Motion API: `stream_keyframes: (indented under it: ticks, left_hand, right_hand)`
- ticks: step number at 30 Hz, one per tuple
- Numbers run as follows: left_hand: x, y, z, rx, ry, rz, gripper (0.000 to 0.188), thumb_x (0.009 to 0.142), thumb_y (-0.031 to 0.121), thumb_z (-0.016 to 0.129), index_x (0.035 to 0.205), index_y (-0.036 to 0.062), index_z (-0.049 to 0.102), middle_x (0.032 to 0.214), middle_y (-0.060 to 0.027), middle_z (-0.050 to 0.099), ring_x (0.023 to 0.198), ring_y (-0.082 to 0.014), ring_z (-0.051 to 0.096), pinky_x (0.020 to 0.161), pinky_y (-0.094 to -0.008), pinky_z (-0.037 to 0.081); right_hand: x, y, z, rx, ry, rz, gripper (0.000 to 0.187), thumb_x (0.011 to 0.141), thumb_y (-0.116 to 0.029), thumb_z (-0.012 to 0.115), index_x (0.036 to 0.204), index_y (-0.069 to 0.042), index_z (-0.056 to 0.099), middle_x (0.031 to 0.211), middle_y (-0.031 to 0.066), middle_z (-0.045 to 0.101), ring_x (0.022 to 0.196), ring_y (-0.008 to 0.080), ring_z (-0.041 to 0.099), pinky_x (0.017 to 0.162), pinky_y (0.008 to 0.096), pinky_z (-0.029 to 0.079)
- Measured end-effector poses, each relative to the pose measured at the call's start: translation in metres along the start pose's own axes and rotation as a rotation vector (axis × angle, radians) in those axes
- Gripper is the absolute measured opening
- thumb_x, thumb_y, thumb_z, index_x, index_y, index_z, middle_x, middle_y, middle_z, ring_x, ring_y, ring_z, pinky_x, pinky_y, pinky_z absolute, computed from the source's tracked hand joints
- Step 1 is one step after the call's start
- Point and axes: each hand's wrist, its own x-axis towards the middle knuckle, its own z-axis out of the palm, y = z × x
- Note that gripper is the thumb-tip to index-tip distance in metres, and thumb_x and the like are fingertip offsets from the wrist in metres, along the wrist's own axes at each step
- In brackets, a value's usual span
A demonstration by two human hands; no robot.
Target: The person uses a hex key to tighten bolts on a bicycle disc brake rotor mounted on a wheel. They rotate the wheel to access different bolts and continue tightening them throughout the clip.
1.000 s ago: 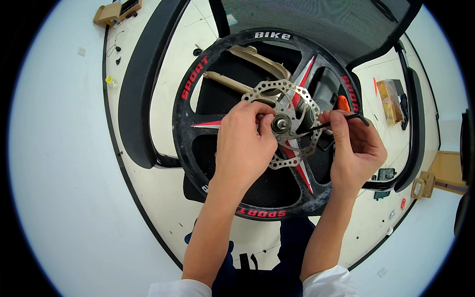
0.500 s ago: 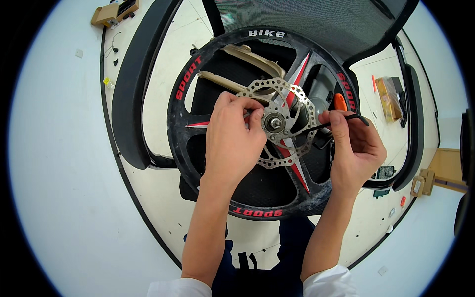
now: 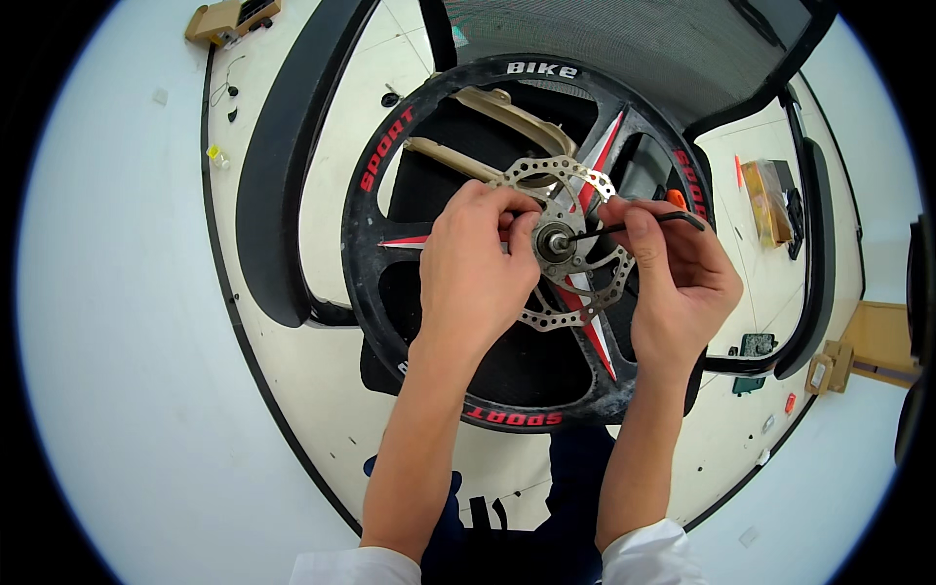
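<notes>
A black bicycle wheel (image 3: pixel 359 244) with red-and-white accents on its spokes lies flat on a chair seat. On its hub sits a silver perforated brake disc (image 3: pixel 544 168), around a threaded axle (image 3: pixel 558 243). My left hand (image 3: pixel 478 268) has its thumb and fingers pinched together at the disc, just left of the axle; what lies between the fingertips is hidden. My right hand (image 3: pixel 681 288) grips a black hex key (image 3: pixel 682 216) with a bent end. The key's long arm points left, its tip close to the axle.
The chair's armrests (image 3: pixel 283 185) flank the wheel, and its mesh back (image 3: pixel 624 54) rises behind. A beige metal fork-shaped part (image 3: pixel 517 122) and an orange item (image 3: pixel 676 199) lie under the wheel. Boxes (image 3: pixel 770 203) and small parts sit on the floor.
My right hand has moved left with the hex key, bringing the tip from the disc's right side to near the axle. My left hand keeps its pinch; the whole view has shifted slightly.
</notes>
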Motion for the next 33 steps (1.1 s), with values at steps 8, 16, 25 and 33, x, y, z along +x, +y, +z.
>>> stream_keyframes:
  ticks: [8, 16, 25, 33]
  left_hand:
    - [0.001, -0.007, -0.004, -0.027, -0.043, 0.034, 0.012, 0.091, 0.007, 0.069, 0.099, -0.0003, 0.074, 0.084, -0.0088, 0.061, 0.069, -0.0179, 0.059, 0.063, -0.0308, 0.048]
    - [0.002, -0.009, -0.017, -0.11, -0.1, 0.036, 0.02, 0.083, 0.004, 0.074, 0.103, 0.0001, 0.074, 0.083, -0.0078, 0.065, 0.062, -0.0131, 0.055, 0.057, -0.0279, 0.044]
    - [0.002, -0.015, -0.012, -0.148, -0.059, 0.124, 0.015, 0.081, 0.001, 0.075, 0.096, -0.001, 0.076, 0.084, -0.0107, 0.068, 0.069, -0.0185, 0.067, 0.063, -0.0294, 0.052]
    - [0.002, -0.015, -0.013, -0.091, -0.081, 0.111, 0.014, 0.082, 0.001, 0.073, 0.096, -0.0012, 0.076, 0.084, -0.0124, 0.069, 0.074, -0.0224, 0.07, 0.067, -0.032, 0.055]
  right_hand:
    - [0.012, 0.004, 0.007, -0.026, 0.005, -0.073, 0.013, 0.099, -0.002, 0.065, 0.107, 0.008, 0.069, 0.095, 0.0133, 0.075, 0.088, 0.0172, 0.072, 0.082, 0.0281, 0.057]
    - [0.047, -0.013, -0.021, -0.472, -0.502, 0.052, 0.019, 0.104, -0.01, 0.058, 0.108, 0.007, 0.066, 0.09, 0.0075, 0.072, 0.083, 0.0099, 0.067, 0.076, 0.0221, 0.052]
    - [0.044, -0.003, 0.001, -0.061, -0.352, -0.02, 0.014, 0.101, -0.002, 0.062, 0.109, 0.009, 0.067, 0.098, 0.0162, 0.076, 0.091, 0.02, 0.074, 0.082, 0.0304, 0.059]
    - [0.024, 0.015, 0.012, -0.061, -0.279, -0.055, 0.014, 0.101, 0.001, 0.06, 0.11, 0.011, 0.066, 0.101, 0.0175, 0.075, 0.094, 0.0215, 0.074, 0.083, 0.0298, 0.059]
